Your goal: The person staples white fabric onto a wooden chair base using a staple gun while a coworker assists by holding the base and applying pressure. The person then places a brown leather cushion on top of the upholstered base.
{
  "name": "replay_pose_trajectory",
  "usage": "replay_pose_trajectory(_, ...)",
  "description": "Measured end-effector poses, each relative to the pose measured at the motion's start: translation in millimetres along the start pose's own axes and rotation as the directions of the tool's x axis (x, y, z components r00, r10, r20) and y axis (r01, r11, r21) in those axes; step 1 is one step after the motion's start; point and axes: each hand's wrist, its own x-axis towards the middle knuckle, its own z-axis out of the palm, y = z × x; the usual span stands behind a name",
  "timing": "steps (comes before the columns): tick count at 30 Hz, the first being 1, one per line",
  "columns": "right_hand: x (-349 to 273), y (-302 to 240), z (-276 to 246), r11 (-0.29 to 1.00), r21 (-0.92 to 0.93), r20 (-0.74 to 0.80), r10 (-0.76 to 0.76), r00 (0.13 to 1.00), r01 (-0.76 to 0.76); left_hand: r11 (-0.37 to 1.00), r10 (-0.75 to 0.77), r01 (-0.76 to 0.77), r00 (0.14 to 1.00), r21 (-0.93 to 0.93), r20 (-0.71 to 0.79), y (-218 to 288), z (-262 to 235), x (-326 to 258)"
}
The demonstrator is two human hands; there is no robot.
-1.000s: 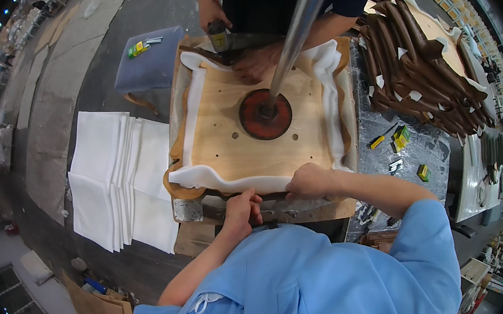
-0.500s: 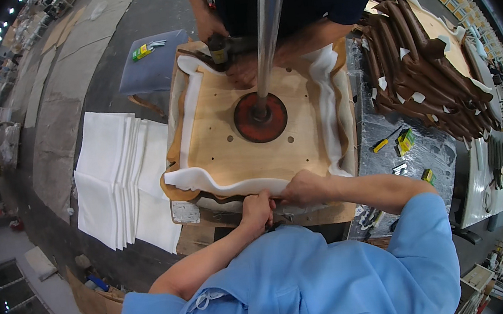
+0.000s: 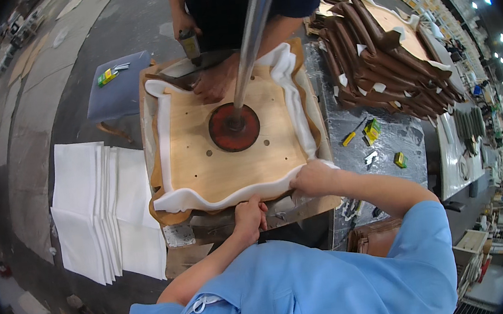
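Panel (image 3: pixel 188 145) is lying under the disc (image 3: pixel 225 136). Left hand (image 3: pixel 249 220) is resting curled, right hand (image 3: pixel 315 179) fisted, at the near foam (image 3: pixel 207 197); what they are pinching, cannot tell. Foam is lying wavy; uneven pulling could be setting creases.

Blue stool (image 3: pixel 116 94), yellow-handled screwdriver (image 3: pixel 349 139)

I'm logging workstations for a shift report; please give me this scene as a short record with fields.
Left hand: curled at the near edge of the white padding; grip unclear
Right hand: same edge, farther right; grip unclear
Workpiece: plywood panel bordered by padding and tan-brown cover
Pressing on panel: round red disc under a metal rod
Co-worker: one hand on a handheld tool, other near panel's far edge
Left: fanned white sheets
Right: stacked brown-covered panels, yellow-handled screwdriver
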Motion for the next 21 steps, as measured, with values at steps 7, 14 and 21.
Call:
replay_pose_trajectory(7, 4.3, 1.0, 17.6, 0.998, -0.017, -0.034, 0.056, 0.998, -0.057, 0.995, -0.099, 0.099, 0.995, -0.029, 0.028, 3.1, -2.9, 2.0)
replay_pose_trajectory(14, -0.2, 22.9, 30.0, 0.985, 0.050, -0.224, -0.150, 0.963, 0.165, 0.923, -0.349, 0.361, 0.932, -0.137, 0.103, 5.9, 25.9, 1.6)
replay_pose_trajectory(21, 6.2, 43.2, 41.0, 0.886, 0.145, -0.312, -0.381, 0.870, 0.440, 0.945, -0.320, 0.325, 0.943, 0.040, -0.094, 1.4, 71.4, 25.5)
